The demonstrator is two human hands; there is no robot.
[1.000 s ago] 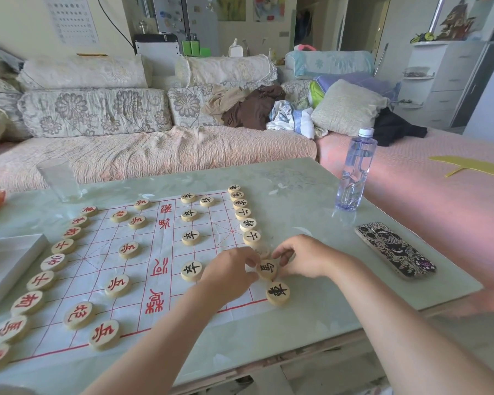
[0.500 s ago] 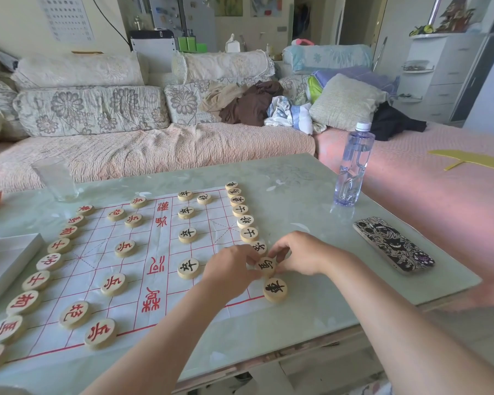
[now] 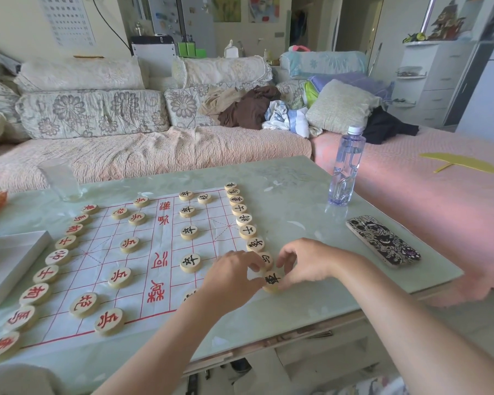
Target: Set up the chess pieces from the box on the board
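A white paper board [image 3: 154, 252] with red lines lies on the glass table. Red-lettered wooden discs [image 3: 57, 256] line its left edge, and black-lettered discs [image 3: 243, 219] line its right edge. My two hands meet at the board's near right corner. There a black-lettered corner disc [image 3: 272, 279] sits between their fingertips. My right hand [image 3: 305, 263] pinches its right side with curled fingers, and my left hand [image 3: 234, 277] grips its left side. The disc behind it [image 3: 266, 259] is half hidden by my fingers. My left forearm covers most of another disc [image 3: 189, 295].
A white box [image 3: 12, 260] lies at the board's left. A drinking glass [image 3: 60, 181] stands at the far left, a water bottle [image 3: 345, 166] at the far right. A patterned phone [image 3: 382, 240] lies right of my hands. The table's front edge is close below.
Both hands have let go of the second-to-last black disc and shifted slightly nearer onto the corner disc. The released disc now sits in line with the right column.
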